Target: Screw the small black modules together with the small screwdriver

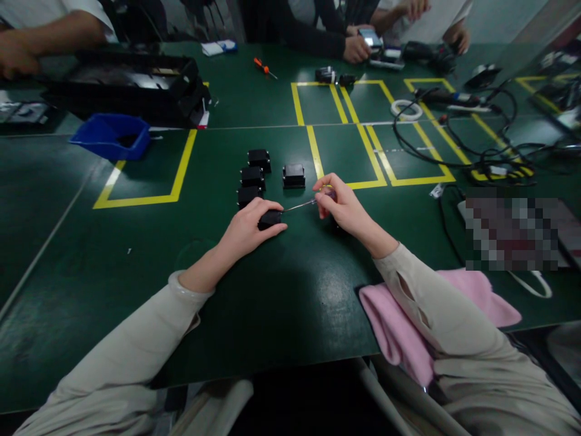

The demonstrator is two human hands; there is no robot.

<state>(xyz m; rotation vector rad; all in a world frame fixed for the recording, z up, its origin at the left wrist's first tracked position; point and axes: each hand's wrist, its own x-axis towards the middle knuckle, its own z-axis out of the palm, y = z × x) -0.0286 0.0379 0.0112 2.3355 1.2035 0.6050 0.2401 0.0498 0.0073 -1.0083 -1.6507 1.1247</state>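
My left hand (254, 229) is closed around a small black box (270, 220) on the green table. In my right hand (338, 203) is a screwdriver (299, 206), gripped by its handle. Its thin metal shaft points left, and the tip meets the right end of the held box. Just beyond my left hand, more black boxes stand in a column: a near one (249, 196), a middle one (252, 177) and a far one (258, 159). Another black box (294, 175) sits apart to their right. A dark bit under my right hand is mostly hidden.
A blue bin (113, 136) and stacked black trays (131, 88) are at left. An orange screwdriver (263, 65) lies farther back. Cables (408, 145) coil at right, near a pink cloth (390, 321). Across the table, a co-worker's hand (357, 49) touches a device.
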